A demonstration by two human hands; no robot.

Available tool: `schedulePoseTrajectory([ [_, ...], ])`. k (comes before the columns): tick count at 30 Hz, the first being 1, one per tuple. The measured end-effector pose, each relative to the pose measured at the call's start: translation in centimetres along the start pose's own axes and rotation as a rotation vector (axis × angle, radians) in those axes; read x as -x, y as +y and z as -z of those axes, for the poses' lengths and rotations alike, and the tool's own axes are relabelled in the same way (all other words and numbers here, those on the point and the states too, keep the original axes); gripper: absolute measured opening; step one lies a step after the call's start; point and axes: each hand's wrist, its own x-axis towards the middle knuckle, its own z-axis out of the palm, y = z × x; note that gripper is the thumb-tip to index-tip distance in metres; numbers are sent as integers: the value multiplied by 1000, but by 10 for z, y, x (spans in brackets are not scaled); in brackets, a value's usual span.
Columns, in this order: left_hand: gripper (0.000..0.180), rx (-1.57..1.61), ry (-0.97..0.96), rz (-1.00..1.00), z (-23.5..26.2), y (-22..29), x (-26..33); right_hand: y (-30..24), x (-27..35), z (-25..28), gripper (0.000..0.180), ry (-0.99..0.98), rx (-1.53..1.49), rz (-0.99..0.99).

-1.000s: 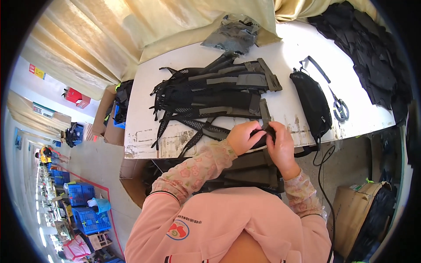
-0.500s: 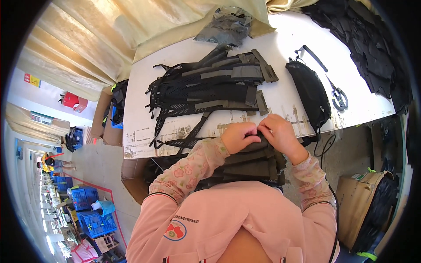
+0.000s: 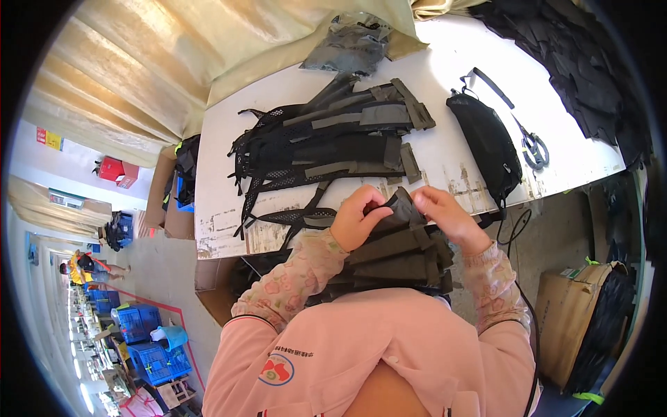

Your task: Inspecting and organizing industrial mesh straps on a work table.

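Note:
Both hands hold one grey and black strap piece (image 3: 398, 208) at the near edge of the white table (image 3: 451, 167). My left hand (image 3: 358, 217) grips its left side; my right hand (image 3: 441, 214) pinches its right side. Below the hands, a stack of similar grey strap pieces (image 3: 396, 260) rests in my lap. On the table beyond lies a pile of black mesh and grey strap pieces (image 3: 326, 142), fanned out side by side.
A black pouch (image 3: 486, 146) lies right of the pile, scissors (image 3: 533, 149) beside it. Black fabric pieces (image 3: 577, 62) heap at the far right, a grey plastic bag (image 3: 351, 45) at the back. A cardboard box (image 3: 577, 313) stands on the floor right.
My hands have drawn back from the table's edge toward my lap with the strap piece, which now sits over the stack in my lap.

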Motion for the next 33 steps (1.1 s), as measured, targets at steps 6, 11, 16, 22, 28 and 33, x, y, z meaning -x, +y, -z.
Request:
schedulePoseTrajectory([
  [6, 13, 72, -219, 200, 17, 17, -11, 1, 7, -14, 17, -122, 275, 239],
  [11, 14, 341, -161, 237, 33, 28, -19, -6, 6, -19, 22, -234, -389, 35],
  [16, 17, 336, -157, 89, 38, 27, -22, 3, 13, -33, 29, -544, -675, 8],
  [22, 17, 325, -107, 78, 33, 23, -16, -3, 20, -44, 14, -305, -841, -90],
  [28, 16, 308, -242, 239, 25, 28, -17, 8, 17, -26, 6, 162, 630, 545],
  [33, 28, 213, -217, 445, 23, 2, -22, -14, 2, 1, 9, 392, 92, 357],
])
